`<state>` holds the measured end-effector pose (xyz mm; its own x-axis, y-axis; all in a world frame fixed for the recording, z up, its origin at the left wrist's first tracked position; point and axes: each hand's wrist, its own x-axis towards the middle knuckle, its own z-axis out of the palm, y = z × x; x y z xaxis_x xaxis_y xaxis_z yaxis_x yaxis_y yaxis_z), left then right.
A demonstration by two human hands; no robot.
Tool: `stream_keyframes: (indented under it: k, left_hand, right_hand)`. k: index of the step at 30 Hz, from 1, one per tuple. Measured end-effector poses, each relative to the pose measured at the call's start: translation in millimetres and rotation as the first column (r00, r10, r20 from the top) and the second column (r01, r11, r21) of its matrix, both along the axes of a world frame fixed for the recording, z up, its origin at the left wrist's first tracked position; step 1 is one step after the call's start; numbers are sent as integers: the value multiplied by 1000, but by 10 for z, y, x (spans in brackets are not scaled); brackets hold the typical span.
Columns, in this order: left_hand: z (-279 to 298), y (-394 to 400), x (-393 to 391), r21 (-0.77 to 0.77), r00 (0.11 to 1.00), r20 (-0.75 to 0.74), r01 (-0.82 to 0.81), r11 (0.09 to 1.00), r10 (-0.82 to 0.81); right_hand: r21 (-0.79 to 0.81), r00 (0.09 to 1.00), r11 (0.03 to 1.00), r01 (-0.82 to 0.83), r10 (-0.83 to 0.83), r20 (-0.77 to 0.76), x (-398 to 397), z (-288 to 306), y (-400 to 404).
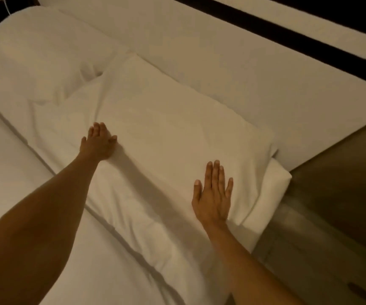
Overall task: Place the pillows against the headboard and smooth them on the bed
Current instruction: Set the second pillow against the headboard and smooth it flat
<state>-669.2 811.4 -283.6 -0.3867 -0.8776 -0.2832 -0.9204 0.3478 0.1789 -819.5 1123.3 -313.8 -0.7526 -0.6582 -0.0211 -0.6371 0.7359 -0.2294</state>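
A white pillow (166, 133) lies flat across the head of the bed, its long side against the pale padded headboard (232, 69). My left hand (99, 143) rests palm down on its near left part, fingers together and stretched out. My right hand (214, 194) lies flat on its near right part, close to the bed's corner, fingers slightly spread. Neither hand holds anything. A second white pillow (34, 51) lies to the left of the first, also along the headboard, with creased fabric where the two meet.
The white bed sheet (12, 172) spreads to the lower left. The mattress corner (272, 194) sticks out under the pillow at right. Beyond it is grey floor (342, 194). A dark band (287, 38) runs above the headboard.
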Motion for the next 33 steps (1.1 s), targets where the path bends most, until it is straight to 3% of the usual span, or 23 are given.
stream_keyframes:
  k: [3, 7, 12, 16, 21, 24, 27, 30, 33]
  left_hand:
    - [50, 416, -70, 82, 992, -110, -51, 995, 60]
    - [68, 1181, -321, -19, 975, -220, 25, 1000, -28]
    - [25, 2149, -682, 69, 944, -330, -9, 998, 31]
    - [-104, 2630, -850, 8, 960, -280, -5, 1000, 7]
    - [-98, 2793, -1001, 76, 920, -310, -229, 971, 241]
    - [-68, 2905, -1019, 183, 834, -351, -385, 905, 426]
    - [-40, 2942, -1078, 274, 723, -362, -521, 808, 589]
    - [-29, 2952, -1119, 437, 456, -339, -698, 567, 823]
    - [-117, 3100, -1043, 547, 246, -300, -747, 377, 922]
  right_hand:
    - [-65, 993, 995, 71, -64, 98, -355, 191, 245]
    - [-175, 969, 980, 93, -48, 243, -1050, 482, 443]
    - [-137, 873, 971, 196, -109, 476, -1830, 652, 418]
    - [-98, 775, 946, 308, -190, 602, -2254, 606, 349]
    - [-28, 659, 910, 414, -279, 699, -2516, 448, 170]
    - [-1, 524, 841, 542, -336, 782, -2594, 404, 138]
    - [72, 291, 702, 709, -384, 876, -2716, 365, 102]
    - [186, 37, 685, 705, -297, 954, -2834, 363, 12]
    - [228, -26, 748, 623, -272, 962, -2875, 352, -56]
